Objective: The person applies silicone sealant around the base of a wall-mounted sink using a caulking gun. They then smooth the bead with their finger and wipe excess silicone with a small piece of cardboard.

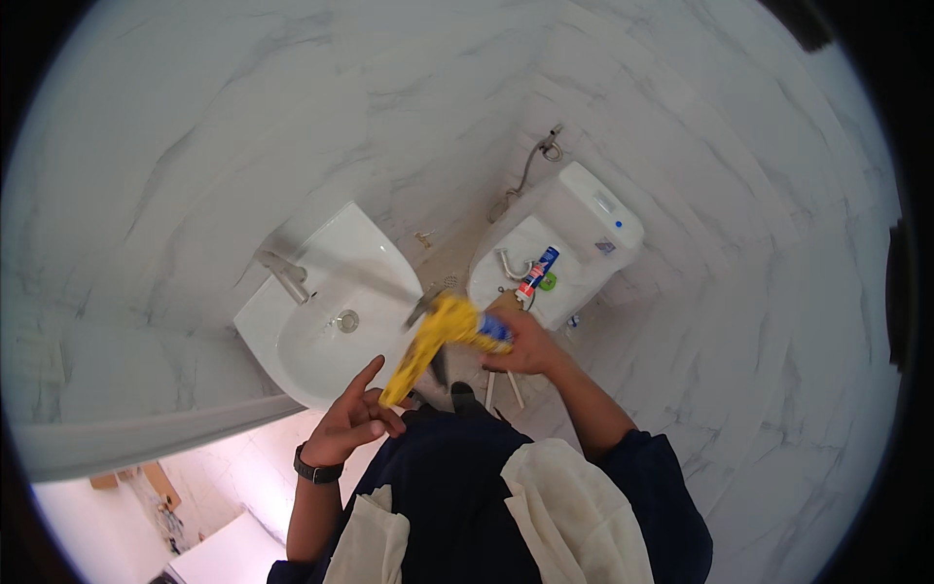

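My right hand (525, 346) is closed around the blue-and-white end of a yellow gun-shaped tool (433, 341), smeared by motion. Dark grey parts stick out from the tool, and its exact kind is unclear. The tool's lower yellow end comes close to my left hand (352, 420). That hand is open, its index finger stretched out and the others loosely bent; whether it touches the tool I cannot tell. A white washbasin (389, 263) lies ahead to the left. On the lid of the white toilet (584, 277), ahead to the right, rests a blue, white and red tube (538, 273).
A curved metal pipe (513, 265) and a round green item (549, 281) also lie on the toilet lid. The basin has a tap (287, 276). A flexible hose (530, 165) hangs from the wall behind the toilet. Marble-patterned walls (720, 273) stand close around.
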Demonstrator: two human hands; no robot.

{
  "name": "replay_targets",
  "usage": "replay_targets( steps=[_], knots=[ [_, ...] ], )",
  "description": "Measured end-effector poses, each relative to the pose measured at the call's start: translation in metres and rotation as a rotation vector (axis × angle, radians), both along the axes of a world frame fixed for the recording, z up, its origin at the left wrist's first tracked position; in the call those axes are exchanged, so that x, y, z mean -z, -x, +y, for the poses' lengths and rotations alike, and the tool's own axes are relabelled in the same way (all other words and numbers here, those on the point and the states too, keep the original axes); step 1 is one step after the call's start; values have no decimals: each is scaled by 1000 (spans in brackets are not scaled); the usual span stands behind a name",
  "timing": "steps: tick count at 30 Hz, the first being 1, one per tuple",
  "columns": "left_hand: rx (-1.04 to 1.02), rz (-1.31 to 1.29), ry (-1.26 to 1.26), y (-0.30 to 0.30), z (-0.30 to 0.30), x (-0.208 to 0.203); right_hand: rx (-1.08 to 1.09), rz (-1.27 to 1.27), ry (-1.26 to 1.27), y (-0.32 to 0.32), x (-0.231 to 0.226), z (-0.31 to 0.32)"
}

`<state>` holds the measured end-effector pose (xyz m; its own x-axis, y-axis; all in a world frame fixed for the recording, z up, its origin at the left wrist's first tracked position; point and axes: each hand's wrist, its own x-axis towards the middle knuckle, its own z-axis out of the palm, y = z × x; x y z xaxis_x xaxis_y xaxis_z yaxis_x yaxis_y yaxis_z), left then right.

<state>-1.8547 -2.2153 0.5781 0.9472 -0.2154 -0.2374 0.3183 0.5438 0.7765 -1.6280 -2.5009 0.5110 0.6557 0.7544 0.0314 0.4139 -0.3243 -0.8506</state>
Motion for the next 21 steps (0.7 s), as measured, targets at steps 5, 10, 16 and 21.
replay_targets(
  steps=[5,10,16,21],
  knots=[
    [185,69,-305,-42,15,13,631,31,26,-44,27,-68],
    [319,104,-506,-89,4,24,907,44,260,-73,75,-117],
    [282,272,-752,-170,-56,32,692,146,622,-103,178,-158],
    [273,332,-790,-218,-89,64,504,333,764,-115,261,-141]
  ],
)
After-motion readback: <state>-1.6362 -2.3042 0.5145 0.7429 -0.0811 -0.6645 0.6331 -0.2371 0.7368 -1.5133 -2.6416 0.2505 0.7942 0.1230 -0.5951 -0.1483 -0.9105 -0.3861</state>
